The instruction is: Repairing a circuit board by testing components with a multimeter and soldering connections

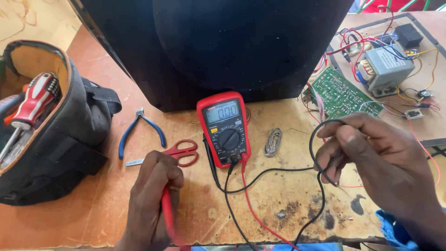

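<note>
Red probe (167, 211) sits clamped in my left hand (155, 195), black probe (335, 160) pinched in my right hand (371, 158), hands well apart so the tips never touch; the multimeter (224, 128) lies between them, display facing me (leads plugged in).

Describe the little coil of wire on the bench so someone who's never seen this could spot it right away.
Start at the big black speaker box at the back of the wooden bench. Just in front of it lies a red meter, and the wire coil sits right beside it. It is the only bare, silvery loop; the wires nearby are red or black.
</note>
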